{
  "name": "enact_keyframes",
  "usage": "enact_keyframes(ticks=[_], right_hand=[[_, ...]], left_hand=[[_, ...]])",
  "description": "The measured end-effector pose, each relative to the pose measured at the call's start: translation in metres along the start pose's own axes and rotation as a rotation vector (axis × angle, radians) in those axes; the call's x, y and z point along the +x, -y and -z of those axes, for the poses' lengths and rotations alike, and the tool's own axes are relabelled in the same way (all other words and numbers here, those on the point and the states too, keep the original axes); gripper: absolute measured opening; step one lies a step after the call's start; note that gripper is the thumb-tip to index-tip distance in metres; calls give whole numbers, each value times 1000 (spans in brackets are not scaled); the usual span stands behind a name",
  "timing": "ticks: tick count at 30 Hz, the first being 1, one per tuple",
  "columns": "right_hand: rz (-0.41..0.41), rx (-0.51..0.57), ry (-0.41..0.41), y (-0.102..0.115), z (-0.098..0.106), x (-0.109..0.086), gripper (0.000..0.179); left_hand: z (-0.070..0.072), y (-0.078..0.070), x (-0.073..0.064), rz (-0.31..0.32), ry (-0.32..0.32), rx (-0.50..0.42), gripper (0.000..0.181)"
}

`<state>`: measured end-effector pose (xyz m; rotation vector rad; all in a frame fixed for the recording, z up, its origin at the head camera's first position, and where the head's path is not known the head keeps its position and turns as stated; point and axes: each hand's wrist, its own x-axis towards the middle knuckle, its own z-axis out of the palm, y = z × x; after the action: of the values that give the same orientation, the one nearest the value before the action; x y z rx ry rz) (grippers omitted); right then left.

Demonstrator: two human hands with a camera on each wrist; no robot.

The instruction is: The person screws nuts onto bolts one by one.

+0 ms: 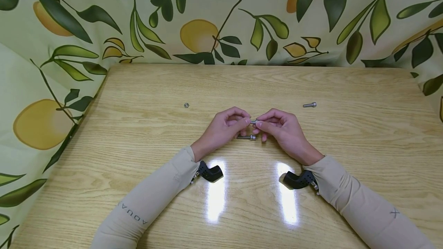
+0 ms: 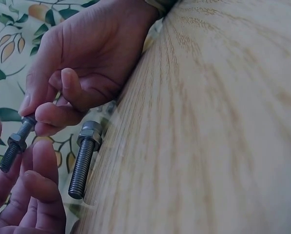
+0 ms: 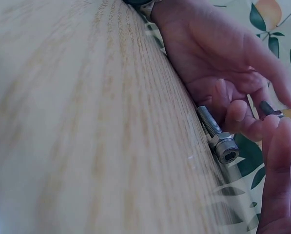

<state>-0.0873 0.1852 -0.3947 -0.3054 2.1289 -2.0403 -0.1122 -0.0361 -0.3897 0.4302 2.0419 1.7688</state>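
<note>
My left hand (image 1: 229, 126) pinches the head of a small metal bolt (image 2: 9, 158) between thumb and fingertips. A hex nut (image 2: 17, 140) sits partway along the bolt's thread. My right hand (image 1: 285, 131) is around the threaded end, its thumb spread away from the bolt in the left wrist view. In the right wrist view the bolt's tip (image 3: 267, 107) shows between its thumb and fingers. On the table just below both hands lies a second bolt (image 1: 245, 137), with a nut (image 2: 90, 134) run up against its socket head.
A loose nut (image 1: 186, 105) lies on the wood-grain table (image 1: 138, 137), left of the hands. Farther right, a bare socket-head bolt (image 1: 309, 105) rests beyond the right hand. Leaf-and-fruit patterned cloth (image 1: 207, 18) borders the table's back and left sides.
</note>
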Motion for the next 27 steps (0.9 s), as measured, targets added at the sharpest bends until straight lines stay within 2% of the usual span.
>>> enact_keyframes(ticks=[5,16,23,27], right_hand=[[2,3,2,0,0,-1,13],[13,18,12,-1,1,0,13],[16,50,19,-1,1,0,12],[9,43,18,-2,1,0,12]], left_hand=[[0,0,0,10,-4,-2,18],[0,0,1,15,-11,17,22],[1,0,0,-3,23,4,22],[0,-1,0,3,7,10,21]])
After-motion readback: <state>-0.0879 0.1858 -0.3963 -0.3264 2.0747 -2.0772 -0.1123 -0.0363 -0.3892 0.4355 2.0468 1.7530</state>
